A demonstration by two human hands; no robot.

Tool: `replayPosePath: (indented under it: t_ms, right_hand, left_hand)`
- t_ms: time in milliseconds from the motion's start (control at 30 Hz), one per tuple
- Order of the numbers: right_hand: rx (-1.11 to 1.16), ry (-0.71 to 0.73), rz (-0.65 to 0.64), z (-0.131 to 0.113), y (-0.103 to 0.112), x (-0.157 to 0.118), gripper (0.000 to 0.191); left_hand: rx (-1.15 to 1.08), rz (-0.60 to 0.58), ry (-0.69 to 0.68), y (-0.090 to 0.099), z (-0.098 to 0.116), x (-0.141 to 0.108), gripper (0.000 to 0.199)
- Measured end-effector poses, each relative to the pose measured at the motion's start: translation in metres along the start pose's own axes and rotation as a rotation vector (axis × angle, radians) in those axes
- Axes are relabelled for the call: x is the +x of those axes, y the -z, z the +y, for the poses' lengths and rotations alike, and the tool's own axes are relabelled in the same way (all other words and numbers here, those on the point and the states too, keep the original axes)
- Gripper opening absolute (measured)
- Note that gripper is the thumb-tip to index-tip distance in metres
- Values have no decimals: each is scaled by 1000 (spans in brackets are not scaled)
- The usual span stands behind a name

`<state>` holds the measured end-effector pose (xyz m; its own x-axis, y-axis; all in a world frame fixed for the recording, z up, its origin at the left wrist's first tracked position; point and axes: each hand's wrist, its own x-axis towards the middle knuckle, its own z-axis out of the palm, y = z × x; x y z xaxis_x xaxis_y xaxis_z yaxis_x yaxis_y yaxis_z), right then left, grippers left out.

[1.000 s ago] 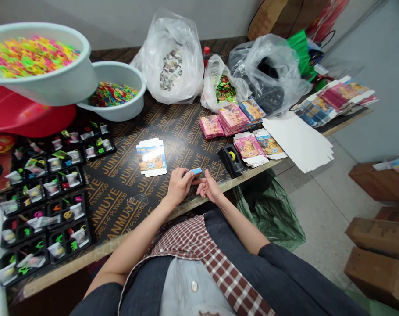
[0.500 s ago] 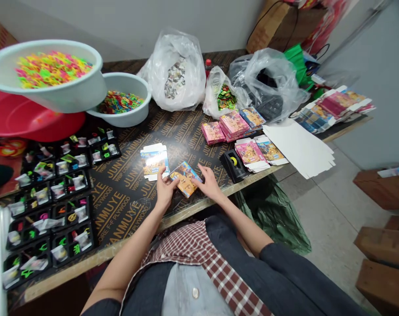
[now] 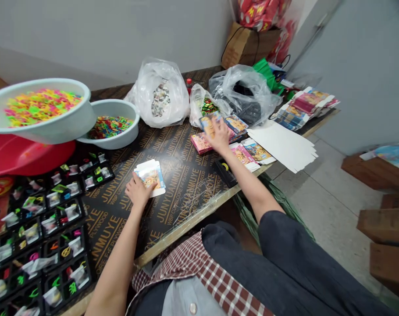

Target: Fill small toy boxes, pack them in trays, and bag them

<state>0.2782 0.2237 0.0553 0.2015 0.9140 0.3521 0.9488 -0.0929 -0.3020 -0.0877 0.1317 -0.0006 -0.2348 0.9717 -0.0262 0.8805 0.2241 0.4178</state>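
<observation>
My right hand grips a small blue-and-orange printed box above the stacked pink boxes; the box is slightly blurred. My left hand rests with spread fingers at the left edge of a flat, unfolded printed carton on the dark plywood table. Beside the pink stack lies a blue box. Flat pink and blue cartons lie in front of it, near a black tape dispenser.
Black trays of small toys fill the left side. Behind them stand pale basins of colourful pieces and a red basin. Plastic bags line the back. White card sheets overhang the right edge.
My right hand has carried the box from the table's front up and right to the stacks. My left hand has let go of that box and moved left onto the flat carton. The view has shifted.
</observation>
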Motion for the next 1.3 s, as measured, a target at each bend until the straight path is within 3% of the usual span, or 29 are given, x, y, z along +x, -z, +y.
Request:
replayPosePath:
  t_ms: [100,200,300,367,433,533,667,800,933,1033,1100,1167,1300]
  right_hand:
    - [-10,-103,35,64,25,57,80]
    - [17,-91,-37,83,38,75,80]
    - [52,52,-49,46,22,51,80]
    - [81,167,-91,1,-2,19,80]
    - [55,284,-222,-46,-30,-15,77]
    - [5,253,-417,-95,-62,-49,72]
    - [-20,131,-424,-111,-77,-58,70]
    - [219,249,-328,-123,-69,-70,62]
    - [663,449,-416,-150,-48,-111,32]
    - [808,420,-476,-162,-32,-136,26]
    - [862,362,-482,-162,-20,-146,29]
    - [917,320,-515,-158,-8,-151,33]
    - [1049,247,-718,-147,9,-158,40]
  left_hand:
    - [58,-46,-26,2,2,0,104]
    - [58,-51,25,2,3,3,106]
    - [36,-40,87,3,2,13,111]
    - [17,-45,104,3,1,22,116]
    - [-9,-70,118,4,-1,32,121]
    - [-109,-86,164,8,-7,42,116]
    - [-605,-16,267,16,-19,31,84]
    - [-991,-48,234,17,-21,-5,58]
    - [-1137,-85,27,16,-6,-50,47]
    - [-1119,-63,-77,16,4,-75,37]
    - [-1148,-76,-92,15,6,-87,40]
    - [-1275,-200,-71,14,4,-97,50]
    - [-1479,-685,32,11,1,-113,57]
